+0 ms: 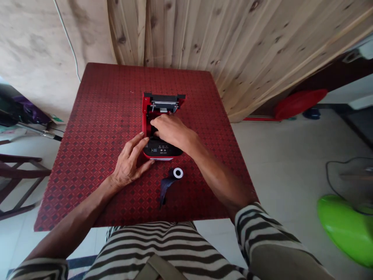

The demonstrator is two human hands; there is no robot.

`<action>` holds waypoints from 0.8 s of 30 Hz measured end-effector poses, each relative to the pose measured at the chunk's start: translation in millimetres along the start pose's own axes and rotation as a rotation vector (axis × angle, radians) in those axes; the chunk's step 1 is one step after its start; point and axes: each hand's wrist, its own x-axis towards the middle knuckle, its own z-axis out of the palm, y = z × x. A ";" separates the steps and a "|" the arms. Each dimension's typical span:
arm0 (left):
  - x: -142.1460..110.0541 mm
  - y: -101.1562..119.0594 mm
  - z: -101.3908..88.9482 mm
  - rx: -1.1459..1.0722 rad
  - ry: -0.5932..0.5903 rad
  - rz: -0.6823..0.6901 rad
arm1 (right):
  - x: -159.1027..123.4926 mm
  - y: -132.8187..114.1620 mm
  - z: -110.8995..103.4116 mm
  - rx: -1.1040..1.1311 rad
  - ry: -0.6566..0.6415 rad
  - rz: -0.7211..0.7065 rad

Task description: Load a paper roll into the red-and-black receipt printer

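Observation:
A small red and black printer [163, 150], seemingly a label or receipt printer, stands on the table with its lid [164, 98] raised at the back. My left hand [129, 161] rests against its front left corner, fingers stretched out and touching the casing. My right hand [171, 130] reaches down into the open compartment from the right. Its fingers are bent, and the fingertips are mostly hidden inside, so what they hold, if anything, does not show. Just in front of the printer lies a small roll [178, 173] with a white end and a loose dark strip trailing toward me.
The square table [110, 101] has a red patterned cover and backs onto a wooden plank wall [180, 35]. A wooden chair [20, 171] stands to the left. On the floor at right is a bright green object [344, 225]; a red one [300, 103] lies farther back.

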 end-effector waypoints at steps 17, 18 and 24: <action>4.1 -1.1 -0.6 -0.003 0.030 0.028 | -104.5 57.7 48.8 0.760 0.769 0.284; 4.4 -1.1 -0.4 -0.005 0.034 0.027 | -104.8 67.4 64.9 0.854 0.776 0.315; 5.8 -1.4 -0.9 0.017 0.036 0.039 | -92.8 90.5 136.8 1.051 0.814 0.423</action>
